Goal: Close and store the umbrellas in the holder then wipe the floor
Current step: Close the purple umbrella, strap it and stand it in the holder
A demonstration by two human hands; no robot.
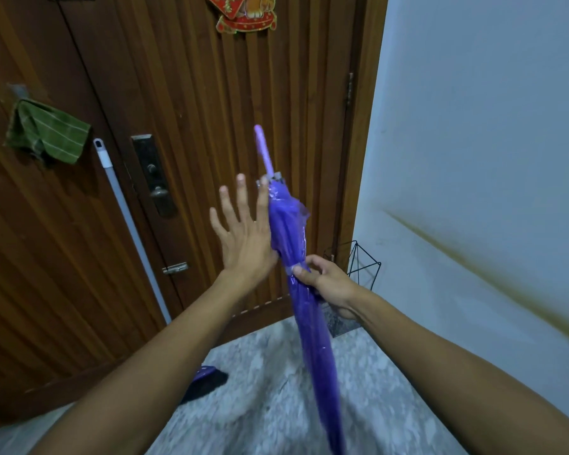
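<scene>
A closed purple umbrella (309, 310) stands nearly upright in front of me, its pale tip pointing up at the door. My right hand (326, 280) grips its folded canopy around the middle. My left hand (243, 231) is flat with the fingers spread, its palm edge against the canopy's upper part. A black wire umbrella holder (363, 264) sits in the corner by the door frame, just behind my right hand. A green striped cloth (48, 133) hangs on the door at the left.
A white mop handle (128, 221) leans against the wooden door (194, 110). A dark purple object (207, 379) lies on the speckled floor (276, 389) beneath my left forearm. The white wall (473, 126) on the right carries a brown streak.
</scene>
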